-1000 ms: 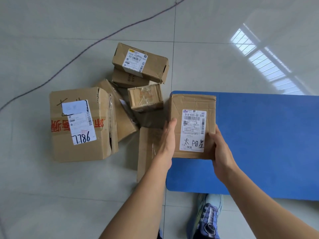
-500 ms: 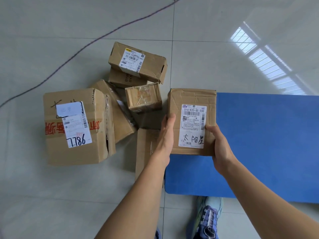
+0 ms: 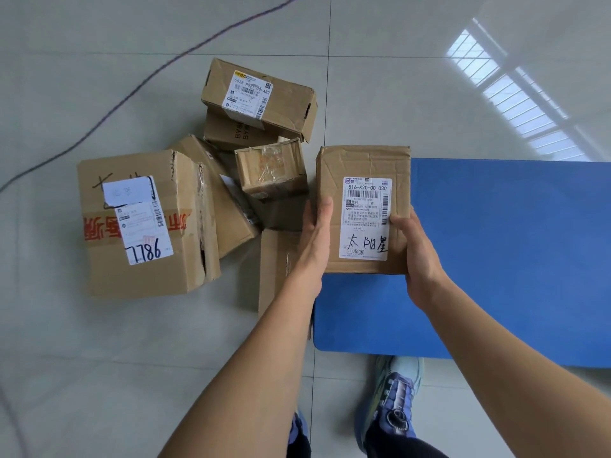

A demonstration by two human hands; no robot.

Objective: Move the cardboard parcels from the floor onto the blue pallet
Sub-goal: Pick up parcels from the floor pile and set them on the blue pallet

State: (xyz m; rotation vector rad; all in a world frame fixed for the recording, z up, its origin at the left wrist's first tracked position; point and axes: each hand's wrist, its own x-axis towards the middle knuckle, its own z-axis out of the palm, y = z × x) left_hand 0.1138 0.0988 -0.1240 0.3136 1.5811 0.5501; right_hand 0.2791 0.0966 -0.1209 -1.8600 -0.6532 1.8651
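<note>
Right now both hands carry a small brown cardboard parcel [image 3: 363, 209] with a white label. The left hand [image 3: 314, 246] presses flat on its left side and the right hand [image 3: 418, 256] grips its right edge. The parcel hangs over the left edge of the flat blue pallet [image 3: 512, 259], long axis pointing away. The pallet spreads rightward, so the right hand is nearer. To the left, other brown parcels [image 3: 142, 223] are heaped on the floor.

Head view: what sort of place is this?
Likely an indoor parcel-handling room: shipping-labelled cardboard parcels heaped on a glossy tiled floor, a blue pallet alongside, and a held parcel bearing a courier label.
</note>
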